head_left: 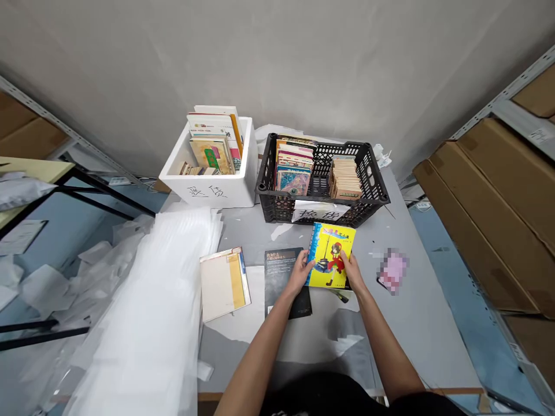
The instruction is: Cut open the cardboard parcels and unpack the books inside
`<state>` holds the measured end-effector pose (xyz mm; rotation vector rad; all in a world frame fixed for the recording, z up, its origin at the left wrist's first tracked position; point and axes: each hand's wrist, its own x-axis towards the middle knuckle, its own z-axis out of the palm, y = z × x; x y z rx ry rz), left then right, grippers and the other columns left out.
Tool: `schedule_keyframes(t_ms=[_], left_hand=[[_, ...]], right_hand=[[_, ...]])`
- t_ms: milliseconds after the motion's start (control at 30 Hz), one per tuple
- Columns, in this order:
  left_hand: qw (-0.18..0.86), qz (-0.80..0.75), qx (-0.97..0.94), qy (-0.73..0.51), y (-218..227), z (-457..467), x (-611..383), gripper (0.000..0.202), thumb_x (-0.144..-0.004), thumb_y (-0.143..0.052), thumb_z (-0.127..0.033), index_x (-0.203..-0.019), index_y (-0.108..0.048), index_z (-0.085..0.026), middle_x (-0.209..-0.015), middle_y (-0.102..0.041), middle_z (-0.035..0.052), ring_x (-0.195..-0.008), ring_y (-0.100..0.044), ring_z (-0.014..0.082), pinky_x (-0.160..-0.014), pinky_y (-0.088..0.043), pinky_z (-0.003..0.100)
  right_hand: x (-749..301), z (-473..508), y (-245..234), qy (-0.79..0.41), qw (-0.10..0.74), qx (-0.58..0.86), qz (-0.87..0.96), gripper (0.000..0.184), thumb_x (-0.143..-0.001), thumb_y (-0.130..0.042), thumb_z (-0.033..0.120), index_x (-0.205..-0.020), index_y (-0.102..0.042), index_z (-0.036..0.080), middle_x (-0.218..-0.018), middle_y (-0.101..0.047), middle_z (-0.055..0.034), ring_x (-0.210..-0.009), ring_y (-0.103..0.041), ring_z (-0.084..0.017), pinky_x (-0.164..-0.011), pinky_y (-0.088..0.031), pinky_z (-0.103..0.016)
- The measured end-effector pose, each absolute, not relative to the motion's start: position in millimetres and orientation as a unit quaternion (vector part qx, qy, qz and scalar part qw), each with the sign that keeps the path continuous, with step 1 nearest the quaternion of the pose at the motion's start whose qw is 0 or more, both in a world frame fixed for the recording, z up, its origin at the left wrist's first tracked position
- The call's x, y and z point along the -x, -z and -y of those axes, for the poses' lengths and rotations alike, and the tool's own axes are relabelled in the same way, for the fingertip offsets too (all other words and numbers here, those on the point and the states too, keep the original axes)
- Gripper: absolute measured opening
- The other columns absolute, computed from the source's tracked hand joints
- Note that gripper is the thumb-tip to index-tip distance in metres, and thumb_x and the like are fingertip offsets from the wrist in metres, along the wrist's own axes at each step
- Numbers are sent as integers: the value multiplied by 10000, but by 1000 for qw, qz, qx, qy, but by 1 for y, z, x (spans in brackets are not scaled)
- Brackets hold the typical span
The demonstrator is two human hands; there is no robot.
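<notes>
A yellow book (332, 254) with a red-hooded cartoon figure on its cover is held in front of me by both hands. My left hand (300, 270) grips its left edge, thumb on the cover. At the right edge my right hand (353, 271) closes on it the same way. A dark book (277, 283) lies flat on the table under my left hand and forearm. Farther left rests a small stack of books (222, 287), with a pale cover on top. Something green and dark shows partly below the yellow book; I cannot make out what it is.
Behind stand a white foam box (212, 190) and a black plastic crate (321, 206), both holding books. White packing sheets (143, 323) cover the table's left side. A pixelated pink item (393, 270) lies right. Cardboard boxes (485, 202) fill the right-hand shelf.
</notes>
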<state>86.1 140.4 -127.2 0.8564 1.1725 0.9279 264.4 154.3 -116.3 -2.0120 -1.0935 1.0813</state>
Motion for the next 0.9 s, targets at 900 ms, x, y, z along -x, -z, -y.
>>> schedule_keyframes(t_ms=[900], left_hand=[[628, -544, -268, -488, 88, -92, -6, 656, -700, -597, -687, -1137, -566, -198, -1117, -689, 120, -1043, -645, 303, -792, -565, 394]], right_hand=[[-181, -145, -2, -656, 509, 463, 311, 462, -693, -659, 628, -686, -404, 243, -587, -472, 63, -516, -469, -107, -490, -415, -214]])
